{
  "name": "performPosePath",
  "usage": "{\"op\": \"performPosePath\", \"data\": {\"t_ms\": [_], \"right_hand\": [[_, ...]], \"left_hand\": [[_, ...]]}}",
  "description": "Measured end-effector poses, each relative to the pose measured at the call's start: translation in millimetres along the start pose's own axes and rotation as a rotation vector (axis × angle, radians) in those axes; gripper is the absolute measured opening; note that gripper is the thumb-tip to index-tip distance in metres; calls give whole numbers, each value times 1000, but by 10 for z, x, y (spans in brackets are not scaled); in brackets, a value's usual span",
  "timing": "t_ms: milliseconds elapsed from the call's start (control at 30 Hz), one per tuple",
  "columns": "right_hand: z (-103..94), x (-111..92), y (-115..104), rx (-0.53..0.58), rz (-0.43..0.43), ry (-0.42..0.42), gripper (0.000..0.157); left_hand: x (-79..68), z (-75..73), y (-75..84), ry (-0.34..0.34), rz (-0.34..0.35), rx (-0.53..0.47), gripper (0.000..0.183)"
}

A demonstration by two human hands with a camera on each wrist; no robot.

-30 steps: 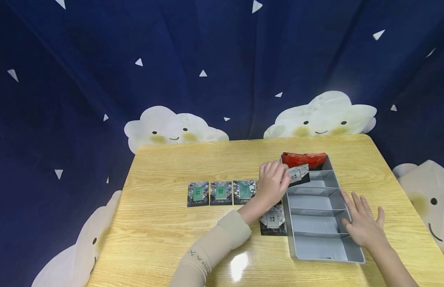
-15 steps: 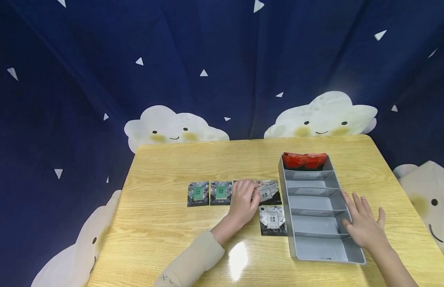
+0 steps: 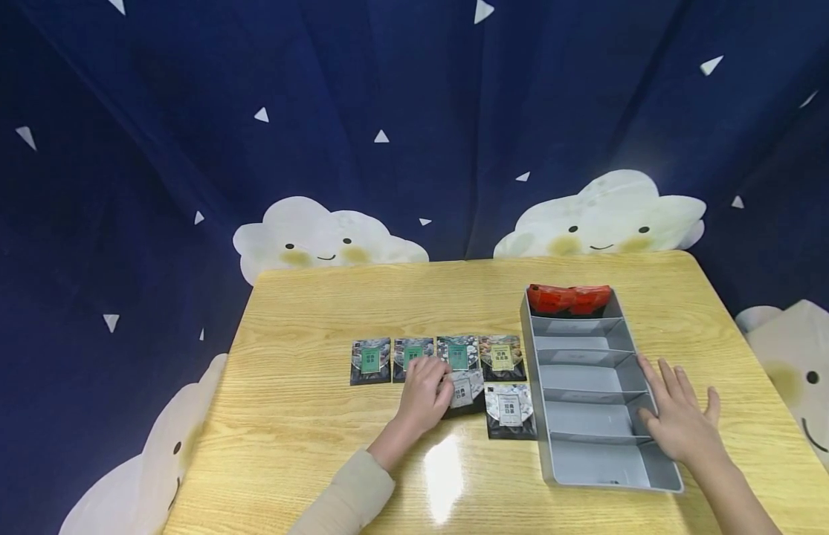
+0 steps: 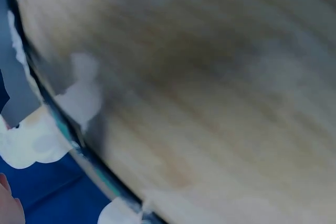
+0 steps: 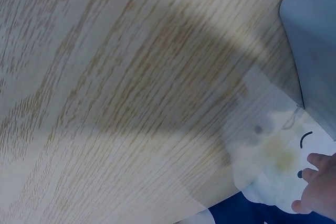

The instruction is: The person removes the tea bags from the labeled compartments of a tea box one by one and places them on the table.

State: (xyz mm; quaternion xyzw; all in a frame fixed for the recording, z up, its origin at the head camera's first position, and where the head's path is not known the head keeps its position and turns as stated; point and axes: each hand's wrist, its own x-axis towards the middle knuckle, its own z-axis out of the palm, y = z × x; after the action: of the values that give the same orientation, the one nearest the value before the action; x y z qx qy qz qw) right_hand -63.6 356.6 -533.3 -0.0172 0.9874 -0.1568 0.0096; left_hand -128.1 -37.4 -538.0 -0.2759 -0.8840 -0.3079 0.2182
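In the head view my left hand (image 3: 422, 394) pinches the left side of a tea sachet with a white label (image 3: 462, 392), tilted low over the table just below the row. A second white-label sachet (image 3: 510, 411) lies flat beside it to the right. The row above holds green-label sachets (image 3: 370, 361) and one yellow-label sachet (image 3: 502, 358). My right hand (image 3: 682, 412), fingers spread, rests on the right wall of a grey divided box (image 3: 541, 416). That hand (image 5: 319, 187) shows at the lower right of the right wrist view, near the box wall (image 5: 315, 40).
Red sachets (image 3: 569, 299) stand in the box's far compartment; several thin dividers (image 3: 591, 391) cross the box. The wooden table (image 3: 287, 446) has its far edge against a dark blue curtain (image 3: 347, 89) with cloud prints.
The left hand has carried the white-label sachet from over the box leftward and down to below the row. The yellow-label sachet is uncovered now. The right hand has stayed on the box.
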Motion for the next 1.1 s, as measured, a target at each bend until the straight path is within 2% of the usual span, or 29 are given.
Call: {"op": "performPosePath", "data": {"t_ms": [167,367,533,733,1100], "right_hand": [[-4,-5,-10,5,2,-3,87],[-3,-3,-11,6,1,-3,86],[-15,-4,-19,6,0,0,86],[-12,-5,-17,6,0,0,86],[-22,-6,-29,8,1,6,86]], "left_hand": [[-93,44,-74,-118,-30,47,14],[-146,116,-103,-292,-112,181,19],[-179,191,-58,-360,-113,329,20],[-239,282,-33,-376,-91,464,16],[-281,369,-67,-356,-43,581,12]]}}
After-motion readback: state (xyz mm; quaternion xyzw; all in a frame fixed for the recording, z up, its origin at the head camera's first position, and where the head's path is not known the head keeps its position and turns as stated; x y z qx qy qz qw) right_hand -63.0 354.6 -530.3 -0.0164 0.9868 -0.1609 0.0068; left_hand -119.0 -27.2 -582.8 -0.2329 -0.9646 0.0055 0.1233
